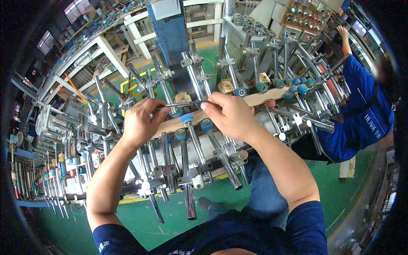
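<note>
My left hand pinches one end of a thin, bar-shaped metal tool; its exact kind is hard to make out. The dark other end lies in the closed fingers of my right hand. Level between my hands, the tool passes above a long strip of pale wood running through the machine. Just below it are blue rollers, one close to the strip and another beside my right hand. A further blue roller sits next to my left fingers, partly hidden.
Metal rods and clamps stick out toward me, with more rising beyond the strip. A blue post stands behind. To the right, a co-worker in a blue shirt reaches toward equipment near a control panel. The floor is green.
</note>
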The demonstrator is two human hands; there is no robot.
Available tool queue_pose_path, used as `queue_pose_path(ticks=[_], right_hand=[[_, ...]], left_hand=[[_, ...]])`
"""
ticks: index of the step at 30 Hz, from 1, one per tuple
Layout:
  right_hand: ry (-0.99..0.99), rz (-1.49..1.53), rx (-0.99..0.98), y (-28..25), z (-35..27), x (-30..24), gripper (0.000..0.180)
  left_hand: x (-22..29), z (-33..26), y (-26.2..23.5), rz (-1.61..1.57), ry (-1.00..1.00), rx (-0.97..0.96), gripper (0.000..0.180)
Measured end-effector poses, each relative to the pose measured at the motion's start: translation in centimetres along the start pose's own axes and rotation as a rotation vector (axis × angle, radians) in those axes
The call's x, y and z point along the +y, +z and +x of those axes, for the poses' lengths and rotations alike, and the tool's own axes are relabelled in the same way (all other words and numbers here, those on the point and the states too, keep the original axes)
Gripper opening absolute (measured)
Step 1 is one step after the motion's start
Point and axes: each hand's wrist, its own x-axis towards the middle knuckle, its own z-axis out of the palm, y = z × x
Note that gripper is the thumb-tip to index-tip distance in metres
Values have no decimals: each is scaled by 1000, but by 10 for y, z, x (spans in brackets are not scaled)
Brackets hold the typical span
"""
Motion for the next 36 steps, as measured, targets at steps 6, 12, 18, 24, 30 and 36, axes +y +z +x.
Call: queue_pose_path(ticks=[6, 12, 18, 24, 30, 36], right_hand=[[63, -52, -206, 1, -2, -7, 34], [2, -87, -213, 16, -12, -3, 30], [-61, -78, -102, 6, -16, 10, 32], [60, 35, -218, 9, -9, -9, 32], [-12, 103, -94, 8, -16, -19, 26], [-35, 42, -116, 13, -16, -14, 25]], left_hand=[[-4, 1, 2, 24, 77, -44, 19], [0, -5, 16, -143, 112, -93, 18], [1, 8, 25, -67, 194, -69, 20], [-14, -6, 16, -57, -95, -91, 28], [-7, 8, 2, -15, 87, -61, 22], [-4, 0, -1, -57, 139, 37, 21]])
